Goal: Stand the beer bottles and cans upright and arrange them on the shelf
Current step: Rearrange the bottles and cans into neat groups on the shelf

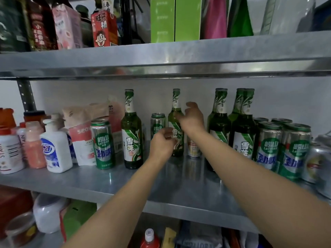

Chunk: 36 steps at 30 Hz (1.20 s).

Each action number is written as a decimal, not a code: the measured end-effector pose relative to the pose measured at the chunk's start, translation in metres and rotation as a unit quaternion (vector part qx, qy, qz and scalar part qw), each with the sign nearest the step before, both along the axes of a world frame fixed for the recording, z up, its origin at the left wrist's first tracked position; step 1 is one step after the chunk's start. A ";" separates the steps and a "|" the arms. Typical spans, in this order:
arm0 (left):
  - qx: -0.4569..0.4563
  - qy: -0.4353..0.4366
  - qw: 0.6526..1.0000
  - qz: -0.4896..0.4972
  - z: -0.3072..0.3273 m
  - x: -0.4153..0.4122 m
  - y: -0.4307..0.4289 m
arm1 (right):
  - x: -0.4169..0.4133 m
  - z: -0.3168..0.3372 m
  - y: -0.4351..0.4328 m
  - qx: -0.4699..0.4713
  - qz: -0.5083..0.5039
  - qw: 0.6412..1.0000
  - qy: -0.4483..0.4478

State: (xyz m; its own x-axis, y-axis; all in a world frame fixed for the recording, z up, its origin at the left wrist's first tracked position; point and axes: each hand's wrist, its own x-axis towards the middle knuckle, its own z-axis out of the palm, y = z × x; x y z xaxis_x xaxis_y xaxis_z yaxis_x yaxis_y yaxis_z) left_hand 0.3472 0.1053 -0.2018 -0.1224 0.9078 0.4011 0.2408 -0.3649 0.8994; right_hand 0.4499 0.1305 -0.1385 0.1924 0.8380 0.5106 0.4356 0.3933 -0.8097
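On the metal shelf (179, 190) a green beer bottle (176, 108) stands upright in the middle. My left hand (162, 143) touches its label with loosely bent fingers. My right hand (192, 118) lies against its shoulder, thumb spread apart. Another upright bottle (132, 140) stands to the left, and two more (219, 126) (242, 129) to the right. A green can (103, 144) stands at the left, and one (157, 124) behind my left hand. Several green cans (270, 145) stand grouped at the right. A pale can (193, 149) is partly hidden by my right wrist.
Silver cans (317, 158) crowd the far right edge; whether they stand or lie is unclear. White and pink bottles (56, 149) and a pouch (84, 140) fill the shelf's left. Cartons (103, 29) and boxes (175, 18) sit on the shelf above. Bare shelf lies in front of the middle bottle.
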 end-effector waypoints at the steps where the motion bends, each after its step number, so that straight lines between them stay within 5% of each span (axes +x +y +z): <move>1: -0.002 -0.003 1.000 0.002 0.002 -0.002 0.005 | -0.003 0.007 0.012 -0.003 -0.003 1.000 -0.005; 15: -0.005 -0.033 0.999 -0.016 -0.002 -0.011 0.040 | -0.016 0.026 0.083 -0.051 -0.021 0.995 -0.081; 36: -0.052 0.016 0.999 0.006 -0.039 -0.008 -0.008 | -0.024 0.012 -0.017 0.066 -0.003 0.990 -0.122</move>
